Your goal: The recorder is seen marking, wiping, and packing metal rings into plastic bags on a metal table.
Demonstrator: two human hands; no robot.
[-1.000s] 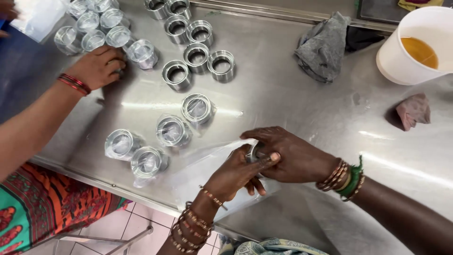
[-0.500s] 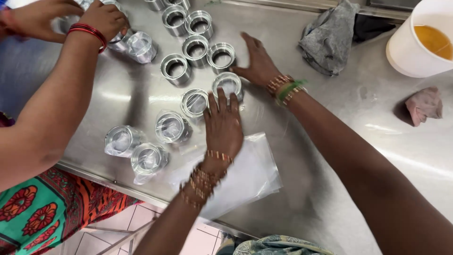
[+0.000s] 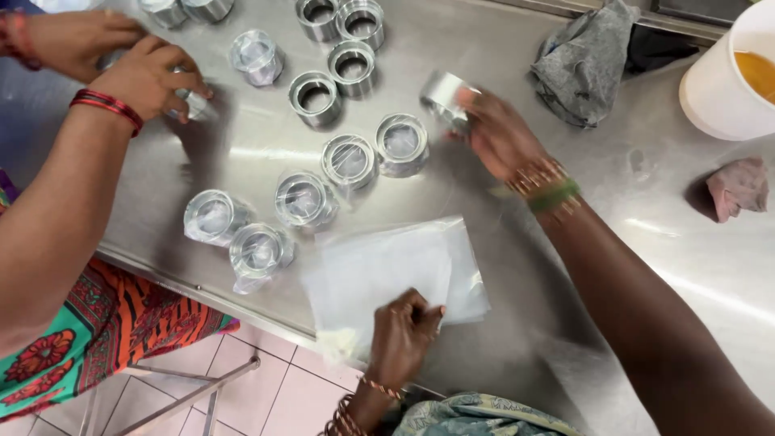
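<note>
My right hand [image 3: 496,129] holds a bare metal ring mould [image 3: 442,94] tilted just above the steel table [image 3: 500,258]. My left hand [image 3: 406,329] rests on a stack of clear plastic sheets [image 3: 387,270] at the table's front edge, fingers pinching at a sheet. Several ring moulds wrapped in plastic [image 3: 349,161] stand in a curved row between the sheets and my right hand. Three bare ring moulds [image 3: 315,97] stand farther back.
A co-worker's hands [image 3: 145,77] at the far left handle a wrapped mould. A grey cloth [image 3: 581,60] lies at the back, a white tub of orange liquid [image 3: 731,85] at the back right, and a pinkish rag [image 3: 739,187] beside it.
My right hand has lifted a bare ring mould off the table. My left hand has drawn back from the wrapped moulds to the plastic sheets at the front edge.
</note>
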